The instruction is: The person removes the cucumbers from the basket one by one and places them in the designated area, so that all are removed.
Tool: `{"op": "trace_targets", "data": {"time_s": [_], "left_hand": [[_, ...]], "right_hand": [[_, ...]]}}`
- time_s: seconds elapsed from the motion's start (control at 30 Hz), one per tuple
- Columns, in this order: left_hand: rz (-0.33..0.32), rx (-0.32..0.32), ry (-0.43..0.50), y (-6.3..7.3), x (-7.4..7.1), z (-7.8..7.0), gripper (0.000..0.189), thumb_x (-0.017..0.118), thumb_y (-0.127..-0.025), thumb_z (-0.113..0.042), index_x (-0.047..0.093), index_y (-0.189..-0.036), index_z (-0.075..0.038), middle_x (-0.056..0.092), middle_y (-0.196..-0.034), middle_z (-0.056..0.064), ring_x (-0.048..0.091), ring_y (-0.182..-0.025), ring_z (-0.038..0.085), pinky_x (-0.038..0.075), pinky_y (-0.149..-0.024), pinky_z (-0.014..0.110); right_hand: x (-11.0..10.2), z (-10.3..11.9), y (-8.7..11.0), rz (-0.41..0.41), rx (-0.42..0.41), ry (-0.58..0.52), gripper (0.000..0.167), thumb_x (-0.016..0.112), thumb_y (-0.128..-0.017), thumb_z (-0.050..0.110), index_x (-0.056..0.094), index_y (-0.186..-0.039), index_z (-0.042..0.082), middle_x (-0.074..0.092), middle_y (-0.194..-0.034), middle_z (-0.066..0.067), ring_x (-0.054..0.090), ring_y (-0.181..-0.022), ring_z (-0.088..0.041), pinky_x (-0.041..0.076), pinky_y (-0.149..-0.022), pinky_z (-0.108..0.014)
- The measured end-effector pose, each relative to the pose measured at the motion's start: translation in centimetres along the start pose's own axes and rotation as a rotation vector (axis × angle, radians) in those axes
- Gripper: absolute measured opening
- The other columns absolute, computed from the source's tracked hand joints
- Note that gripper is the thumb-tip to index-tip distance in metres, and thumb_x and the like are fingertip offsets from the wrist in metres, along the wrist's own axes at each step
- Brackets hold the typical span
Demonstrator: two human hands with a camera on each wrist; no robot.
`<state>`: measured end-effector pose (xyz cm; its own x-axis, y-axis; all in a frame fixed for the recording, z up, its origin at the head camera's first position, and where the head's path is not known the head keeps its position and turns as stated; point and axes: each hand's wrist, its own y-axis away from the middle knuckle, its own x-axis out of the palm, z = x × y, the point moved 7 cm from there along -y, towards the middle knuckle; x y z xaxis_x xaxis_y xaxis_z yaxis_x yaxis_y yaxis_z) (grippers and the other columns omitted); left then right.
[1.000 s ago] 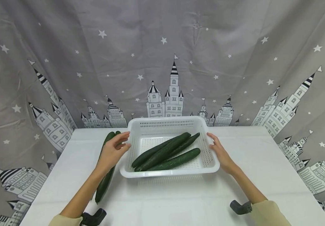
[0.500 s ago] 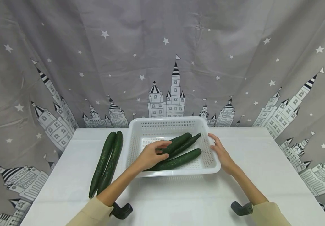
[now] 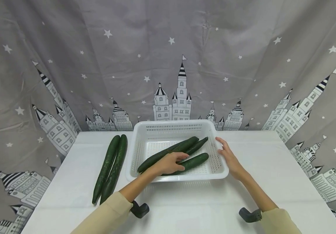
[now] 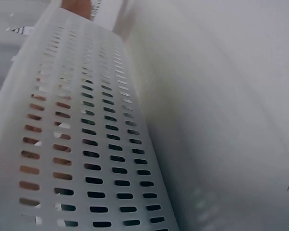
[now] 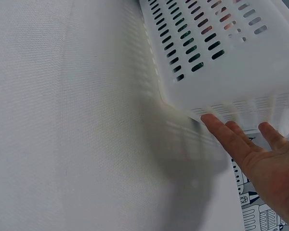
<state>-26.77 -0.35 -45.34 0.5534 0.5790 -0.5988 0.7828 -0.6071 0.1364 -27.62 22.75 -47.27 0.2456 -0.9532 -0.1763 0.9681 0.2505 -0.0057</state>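
A white perforated plastic basket (image 3: 168, 123) holds several long dark green cucumbers. My left hand (image 3: 169, 163) reaches in over its near rim. The fingers lie loosely bent above the frontmost cucumber (image 3: 197, 161), thumb apart from them on its near side; firm contact cannot be made out. In the left wrist view the perforated basket wall (image 4: 101, 144) hides most of that hand. My right hand (image 3: 230, 162) is at the basket's right end, fingertips touching it. The right wrist view shows this right hand (image 5: 274, 168) with extended, spread fingers against the basket.
Two more cucumbers (image 3: 106, 169) lie side by side on the white tabletop (image 3: 191, 208), left of the basket. Behind the table hangs a grey curtain (image 3: 168, 58) printed with castles and stars.
My left hand has moved right from beside the table cucumbers, into the basket, and then farther right to the front cucumber. The right hand stays at the basket's end.
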Motion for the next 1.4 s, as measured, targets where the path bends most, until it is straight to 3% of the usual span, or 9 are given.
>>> {"op": "trace_targets", "data": {"time_s": [0.13,0.2,0.3,0.47,0.73,1.0,1.13,1.23,1.4], "left_hand": [[0.079,-0.014,-0.149,-0.6,0.9,0.2,0.051,0.063,-0.093,0.000,0.053,-0.143,-0.005,0.056,-0.138,0.016,0.063,-0.086,0.019,0.051,-0.084,0.036],[0.109,-0.032,-0.195,-0.8,1.1,0.4,0.055,0.062,-0.092,0.004,0.051,-0.145,-0.007,0.058,-0.133,0.015,0.049,-0.061,0.012,0.046,-0.068,0.029],[0.128,-0.044,-0.233,-0.9,1.3,0.5,0.063,0.061,-0.089,0.009,0.048,-0.148,-0.009,0.060,-0.122,0.013,0.030,-0.048,0.010,0.036,-0.054,0.024],[0.103,-0.029,-0.288,-0.8,1.3,0.3,0.068,0.065,-0.085,0.011,0.050,-0.147,-0.011,0.063,-0.109,0.012,0.034,-0.051,0.010,0.033,-0.051,0.022],[0.074,0.046,-0.320,-1.0,1.2,-0.2,0.066,0.066,-0.080,0.015,0.056,-0.141,-0.008,0.063,-0.118,0.012,0.032,-0.051,0.009,0.030,-0.048,0.021],[0.019,0.125,-0.237,-0.7,0.2,-0.9,0.058,0.069,-0.079,0.010,0.061,-0.136,-0.004,0.067,-0.109,0.013,0.030,-0.050,0.006,0.031,-0.049,0.021],[-0.013,0.125,-0.194,-0.3,-0.7,-1.4,0.058,0.070,-0.080,0.007,0.061,-0.137,-0.004,0.063,-0.079,0.011,0.031,-0.048,0.008,0.032,-0.049,0.021],[-0.033,0.122,-0.193,0.1,-1.5,-2.0,0.058,0.071,-0.081,0.004,0.061,-0.138,-0.006,0.067,-0.084,0.010,0.041,-0.057,0.010,0.035,-0.054,0.022],[-0.088,0.125,-0.188,0.7,-3.3,-3.0,0.059,0.072,-0.081,0.001,0.061,-0.138,-0.009,0.067,-0.118,0.011,0.053,-0.082,0.017,0.043,-0.066,0.026]], "right_hand": [[-0.1,0.0,0.0,0.000,0.001,0.005,0.055,0.029,-0.107,0.021,0.014,-0.160,0.017,0.021,-0.156,-0.027,0.042,-0.128,-0.055,0.052,-0.089,-0.054],[-0.1,0.0,0.1,0.000,0.000,0.006,0.055,0.029,-0.107,0.021,0.013,-0.160,0.017,0.022,-0.156,-0.027,0.042,-0.128,-0.054,0.052,-0.089,-0.054],[-0.1,0.1,0.1,0.003,-0.004,-0.001,0.055,0.029,-0.108,0.021,0.013,-0.160,0.016,0.021,-0.156,-0.027,0.042,-0.128,-0.054,0.052,-0.089,-0.054],[0.1,0.3,0.2,0.009,-0.002,-0.008,0.055,0.029,-0.108,0.021,0.012,-0.160,0.016,0.022,-0.155,-0.027,0.042,-0.128,-0.054,0.052,-0.090,-0.055],[0.1,0.4,0.2,0.008,0.002,0.009,0.055,0.029,-0.108,0.021,0.011,-0.160,0.016,0.016,-0.159,-0.025,0.037,-0.132,-0.054,0.049,-0.093,-0.057],[-0.1,0.2,0.1,0.008,-0.002,0.000,0.055,0.029,-0.107,0.021,0.012,-0.160,0.016,0.017,-0.158,-0.026,0.039,-0.130,-0.055,0.050,-0.092,-0.057],[-0.1,0.1,0.0,0.010,-0.001,-0.007,0.055,0.028,-0.107,0.021,0.012,-0.159,0.016,0.019,-0.156,-0.027,0.041,-0.128,-0.055,0.052,-0.090,-0.056],[0.0,0.0,-0.1,0.014,-0.006,-0.009,0.055,0.028,-0.107,0.021,0.011,-0.159,0.015,0.020,-0.155,-0.028,0.042,-0.127,-0.056,0.052,-0.089,-0.055],[0.1,-0.1,-0.1,0.009,-0.005,-0.005,0.056,0.028,-0.107,0.021,0.011,-0.159,0.014,0.021,-0.155,-0.027,0.042,-0.127,-0.056,0.053,-0.088,-0.054]]}}
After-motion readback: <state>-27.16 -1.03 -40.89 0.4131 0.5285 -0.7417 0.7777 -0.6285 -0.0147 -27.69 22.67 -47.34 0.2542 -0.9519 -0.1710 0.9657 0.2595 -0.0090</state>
